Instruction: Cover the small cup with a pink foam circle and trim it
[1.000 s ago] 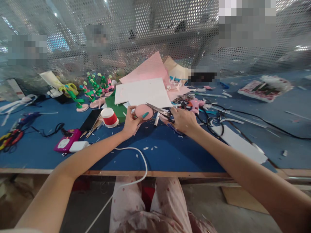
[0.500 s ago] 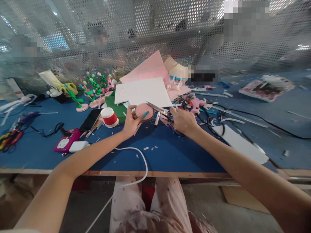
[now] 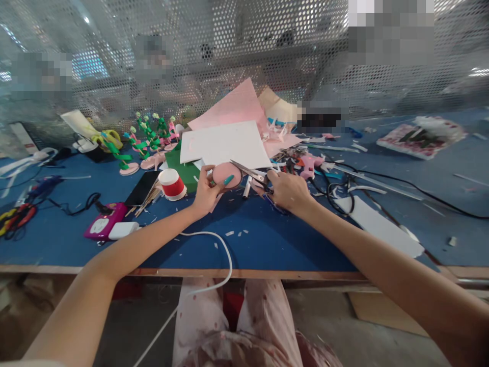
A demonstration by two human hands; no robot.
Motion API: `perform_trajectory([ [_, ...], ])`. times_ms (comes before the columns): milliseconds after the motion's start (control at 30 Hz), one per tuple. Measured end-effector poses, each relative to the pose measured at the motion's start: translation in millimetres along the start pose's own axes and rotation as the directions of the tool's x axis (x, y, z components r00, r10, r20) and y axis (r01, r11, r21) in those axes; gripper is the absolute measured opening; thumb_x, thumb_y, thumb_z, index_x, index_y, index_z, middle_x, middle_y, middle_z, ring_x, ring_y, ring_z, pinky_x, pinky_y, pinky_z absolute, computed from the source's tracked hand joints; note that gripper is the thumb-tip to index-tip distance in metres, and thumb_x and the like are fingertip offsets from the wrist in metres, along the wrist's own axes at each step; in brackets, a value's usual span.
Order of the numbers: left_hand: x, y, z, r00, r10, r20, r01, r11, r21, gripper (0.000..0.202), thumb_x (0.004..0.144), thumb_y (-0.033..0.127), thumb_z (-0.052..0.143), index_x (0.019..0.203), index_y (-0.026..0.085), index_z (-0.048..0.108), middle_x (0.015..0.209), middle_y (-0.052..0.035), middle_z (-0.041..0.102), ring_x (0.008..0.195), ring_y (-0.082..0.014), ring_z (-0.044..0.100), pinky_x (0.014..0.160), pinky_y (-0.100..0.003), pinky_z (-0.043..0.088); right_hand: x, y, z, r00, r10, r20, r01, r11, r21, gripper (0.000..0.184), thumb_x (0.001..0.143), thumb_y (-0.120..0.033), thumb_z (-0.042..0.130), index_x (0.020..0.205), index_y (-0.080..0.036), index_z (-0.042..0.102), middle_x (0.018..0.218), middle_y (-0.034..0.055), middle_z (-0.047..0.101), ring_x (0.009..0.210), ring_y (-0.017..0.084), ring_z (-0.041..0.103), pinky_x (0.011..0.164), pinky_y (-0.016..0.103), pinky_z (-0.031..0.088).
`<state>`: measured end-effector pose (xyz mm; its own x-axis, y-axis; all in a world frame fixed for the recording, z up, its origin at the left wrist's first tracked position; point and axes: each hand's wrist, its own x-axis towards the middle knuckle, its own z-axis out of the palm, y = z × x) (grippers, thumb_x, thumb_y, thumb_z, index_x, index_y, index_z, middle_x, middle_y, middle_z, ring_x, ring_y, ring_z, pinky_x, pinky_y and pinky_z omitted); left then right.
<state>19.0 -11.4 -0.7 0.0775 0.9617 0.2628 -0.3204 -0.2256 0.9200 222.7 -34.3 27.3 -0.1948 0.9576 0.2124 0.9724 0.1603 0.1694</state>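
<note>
My left hand point(image 3: 206, 194) is closed on a flat pink disc point(image 3: 225, 173), thumb across its face and fingers round its left edge. A teal patch shows at the thumb's end; I cannot tell what it is. Scissors point(image 3: 252, 172) are gripped in my right hand point(image 3: 288, 191), their blades pointing left to the disc's upper right rim. Whether the blades touch the disc is hard to make out. Fingers and handles partly hide each other. Just beyond both hands lies a white sheet point(image 3: 225, 145) over a pink sheet point(image 3: 233, 107).
Left of my hands stand a red-and-white cup point(image 3: 172, 184), a black phone point(image 3: 141, 189), thin sticks and green-pink paper plants point(image 3: 147, 135). A pink glue gun point(image 3: 310, 165) and paper scraps lie to the right. A white cable point(image 3: 223, 244) crosses the blue table's front edge point(image 3: 267, 275).
</note>
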Motion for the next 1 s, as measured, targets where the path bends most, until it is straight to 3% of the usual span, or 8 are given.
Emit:
perform_trajectory([
  [233, 1.3, -0.1, -2.3, 0.999, -0.029, 0.022, 0.028, 0.999, 0.026, 0.062, 0.056, 0.035, 0.08, 0.099, 0.024, 0.037, 0.09, -0.0004, 0.06, 0.079, -0.0179, 0.066, 0.07, -0.037, 0.061, 0.4, 2.9, 0.6, 1.0, 0.013, -0.01, -0.013, 1.0, 0.008, 0.06, 0.089, -0.057, 0.021, 0.106, -0.012, 0.056, 0.089, 0.0183, 0.066, 0.084, 0.03, 0.063, 0.056, 0.028, 0.028],
  [433, 3.7, -3.4, -4.4, 0.999, 0.023, 0.034, -0.024, 0.999, 0.036, 0.064, 0.059, 0.041, 0.078, 0.108, 0.025, 0.039, 0.1, -0.0039, 0.06, 0.086, -0.02, 0.065, 0.073, -0.037, 0.06, 3.8, 4.2, -1.7, 0.984, 0.17, -0.059, -0.166, 0.984, 0.064, 0.057, 0.09, -0.056, 0.025, 0.106, -0.01, 0.055, 0.093, 0.018, 0.067, 0.082, 0.028, 0.062, 0.055, 0.028, 0.027],
  [700, 7.8, -13.8, -9.8, 0.984, 0.169, 0.05, -0.176, 0.936, 0.306, 0.076, 0.064, 0.044, 0.075, 0.128, 0.027, 0.037, 0.109, -0.0084, 0.061, 0.098, -0.0249, 0.062, 0.081, -0.043, 0.056, 10.4, 9.7, 9.2, 0.965, 0.246, -0.091, -0.233, 0.964, 0.13, 0.06, 0.087, -0.062, 0.027, 0.095, -0.01, 0.056, 0.084, 0.019, 0.068, 0.076, 0.029, 0.062, 0.054, 0.028, 0.028],
  [767, 7.7, -14.2, -12.2, 0.977, 0.211, 0.025, -0.204, 0.897, 0.392, 0.069, 0.065, 0.041, 0.074, 0.123, 0.024, 0.042, 0.101, -0.0073, 0.063, 0.093, -0.0229, 0.063, 0.08, -0.041, 0.056, 11.5, 9.6, 11.8, 0.961, 0.259, -0.094, -0.24, 0.955, 0.175, 0.06, 0.087, -0.062, 0.027, 0.094, -0.01, 0.056, 0.086, 0.0188, 0.068, 0.077, 0.029, 0.062, 0.054, 0.029, 0.029],
  [900, 7.7, -13.5, -16.3, 0.963, 0.271, -0.014, -0.212, 0.786, 0.581, 0.033, 0.074, 0.033, 0.068, 0.1, 0.019, 0.054, 0.079, -0.0026, 0.062, 0.078, -0.0185, 0.062, 0.073, -0.036, 0.055, 12.1, 9.0, 16.9, 0.948, 0.281, -0.151, -0.23, 0.93, 0.287, 0.059, 0.086, -0.063, 0.028, 0.093, -0.011, 0.055, 0.087, 0.0189, 0.067, 0.077, 0.028, 0.062, 0.055, 0.029, 0.032],
  [1000, 8.3, -14.3, -18.3, 0.938, 0.347, 0.025, -0.292, 0.747, 0.597, 0.024, 0.082, 0.026, 0.058, 0.105, 0.022, 0.056, 0.094, -0.0053, 0.062, 0.089, -0.0194, 0.061, 0.08, -0.037, 0.053, 12.1, 9.5, 21.5, 0.936, 0.282, -0.21, -0.199, 0.917, 0.345, 0.059, 0.085, -0.064, 0.029, 0.094, -0.012, 0.053, 0.084, 0.0184, 0.066, 0.074, 0.028, 0.061, 0.055, 0.03, 0.033],
])
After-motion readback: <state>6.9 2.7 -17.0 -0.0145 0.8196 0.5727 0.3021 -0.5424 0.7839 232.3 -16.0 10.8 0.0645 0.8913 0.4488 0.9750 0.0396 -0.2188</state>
